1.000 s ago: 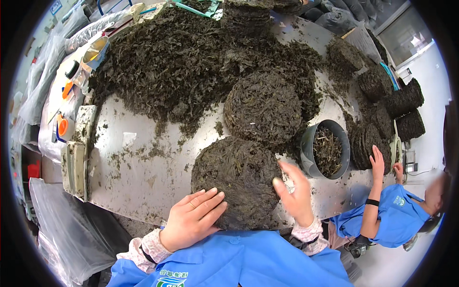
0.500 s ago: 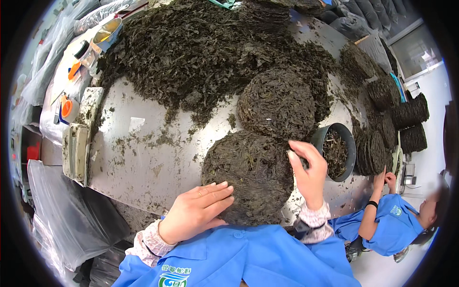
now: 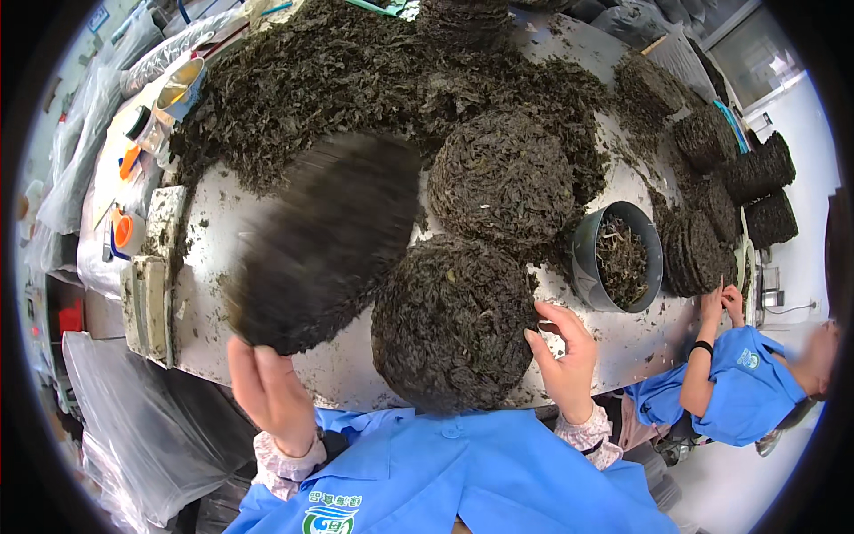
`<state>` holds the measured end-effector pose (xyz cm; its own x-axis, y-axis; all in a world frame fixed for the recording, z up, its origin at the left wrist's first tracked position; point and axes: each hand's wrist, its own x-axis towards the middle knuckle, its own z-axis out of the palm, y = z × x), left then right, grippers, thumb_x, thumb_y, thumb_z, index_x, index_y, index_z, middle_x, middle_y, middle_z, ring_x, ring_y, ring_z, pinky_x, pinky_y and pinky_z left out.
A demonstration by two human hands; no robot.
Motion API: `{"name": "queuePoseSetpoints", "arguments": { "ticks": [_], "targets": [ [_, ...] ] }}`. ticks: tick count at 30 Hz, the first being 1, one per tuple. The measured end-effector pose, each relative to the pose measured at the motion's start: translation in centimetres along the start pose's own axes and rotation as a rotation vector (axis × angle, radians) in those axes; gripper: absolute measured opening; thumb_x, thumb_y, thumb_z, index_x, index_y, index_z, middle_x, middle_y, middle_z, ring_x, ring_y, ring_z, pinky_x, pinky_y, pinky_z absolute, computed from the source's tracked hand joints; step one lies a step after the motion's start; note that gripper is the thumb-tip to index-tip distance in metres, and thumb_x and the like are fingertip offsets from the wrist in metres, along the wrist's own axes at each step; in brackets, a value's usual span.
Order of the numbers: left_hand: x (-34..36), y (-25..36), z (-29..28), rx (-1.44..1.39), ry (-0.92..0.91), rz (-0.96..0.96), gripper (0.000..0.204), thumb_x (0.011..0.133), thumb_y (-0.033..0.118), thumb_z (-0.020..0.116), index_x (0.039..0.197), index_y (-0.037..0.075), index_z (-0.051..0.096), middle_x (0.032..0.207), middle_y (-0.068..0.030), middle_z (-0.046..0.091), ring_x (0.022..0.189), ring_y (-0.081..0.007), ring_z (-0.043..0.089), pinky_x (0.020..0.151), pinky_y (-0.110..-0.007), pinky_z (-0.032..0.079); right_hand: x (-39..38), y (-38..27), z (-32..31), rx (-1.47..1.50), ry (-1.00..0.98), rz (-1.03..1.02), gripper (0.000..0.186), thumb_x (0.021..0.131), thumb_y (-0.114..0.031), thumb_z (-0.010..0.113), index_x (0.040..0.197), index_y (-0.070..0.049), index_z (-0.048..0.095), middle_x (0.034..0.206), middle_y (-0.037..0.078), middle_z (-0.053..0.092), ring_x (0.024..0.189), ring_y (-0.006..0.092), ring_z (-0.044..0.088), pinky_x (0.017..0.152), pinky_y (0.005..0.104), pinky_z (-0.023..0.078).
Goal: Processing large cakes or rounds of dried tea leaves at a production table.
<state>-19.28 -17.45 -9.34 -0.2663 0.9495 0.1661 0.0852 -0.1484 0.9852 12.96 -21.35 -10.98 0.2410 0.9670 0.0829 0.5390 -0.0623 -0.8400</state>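
My left hand (image 3: 274, 392) pinches the near edge of a round, thin sheet of dried seaweed (image 3: 325, 236). The sheet is tilted up over the table left of the stack, smeared by motion. In front of my body sits a round stack of dark dried seaweed (image 3: 454, 320). At this stack's right edge is my right hand (image 3: 569, 356), its thumb and forefinger apart, with nothing visible between them. Behind that stack lies another round seaweed cake (image 3: 503, 182).
A heap of loose seaweed (image 3: 311, 89) covers the table's far side. A dark tub (image 3: 583, 267) of scraps stands right. Several seaweed stacks (image 3: 698, 254) line the right side, by a co-worker's hands (image 3: 721, 307). Scale-like pale blocks (image 3: 151, 307) and an orange tape roll (image 3: 124, 231) are left.
My left hand has lifted a seaweed sheet off the near stack and swung it left. My right hand has shifted slightly down along the stack's edge. The view has shifted slightly.
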Motion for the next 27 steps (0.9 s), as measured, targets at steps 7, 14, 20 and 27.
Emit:
{"name": "queuePoseSetpoints", "arguments": {
  "ticks": [7,14,20,27],
  "targets": [
    [-0.5,-1.3,-0.1,-0.357,0.138,-0.026,0.029,0.108,0.007,0.047,0.135,0.001,0.051,0.122,-0.0072,0.064,0.106,-0.0149,0.063,0.089,-0.032,0.053,0.0,0.2,-0.1,0.029,0.009,0.009,0.034,0.088,-0.006,0.076,0.120,0.001,0.069,0.115,0.016,0.069,0.101,0.0239,0.068,0.088,0.0325,0.054],
    [0.0,-0.7,0.6,-0.674,-0.219,-0.705,0.021,0.105,0.009,0.054,0.126,0.005,0.057,0.112,-0.0039,0.067,0.094,-0.0118,0.067,0.079,-0.029,0.058,-0.1,0.5,0.3,0.007,0.040,0.003,0.033,0.087,-0.007,0.076,0.119,0.001,0.070,0.112,0.016,0.070,0.100,0.0242,0.068,0.089,0.0327,0.054],
    [-1.1,-1.3,1.8,-0.532,-0.277,-0.736,0.022,0.106,0.011,0.053,0.128,0.004,0.055,0.112,-0.0008,0.066,0.097,-0.0085,0.065,0.080,-0.027,0.058,0.5,-0.1,0.3,-0.091,0.062,-0.117,0.029,0.087,-0.005,0.075,0.115,0.001,0.071,0.112,0.017,0.071,0.098,0.0273,0.068,0.088,0.0340,0.054],
    [-1.7,-2.8,1.0,-0.506,-0.297,-0.694,0.028,0.108,0.015,0.047,0.131,-0.001,0.052,0.121,-0.0079,0.066,0.106,-0.0150,0.067,0.088,-0.033,0.058,2.9,-2.8,0.7,-0.171,0.019,-0.275,0.019,0.085,-0.004,0.076,0.104,-0.002,0.074,0.101,0.012,0.073,0.090,0.0287,0.068,0.081,0.0354,0.054]
  ]
}}
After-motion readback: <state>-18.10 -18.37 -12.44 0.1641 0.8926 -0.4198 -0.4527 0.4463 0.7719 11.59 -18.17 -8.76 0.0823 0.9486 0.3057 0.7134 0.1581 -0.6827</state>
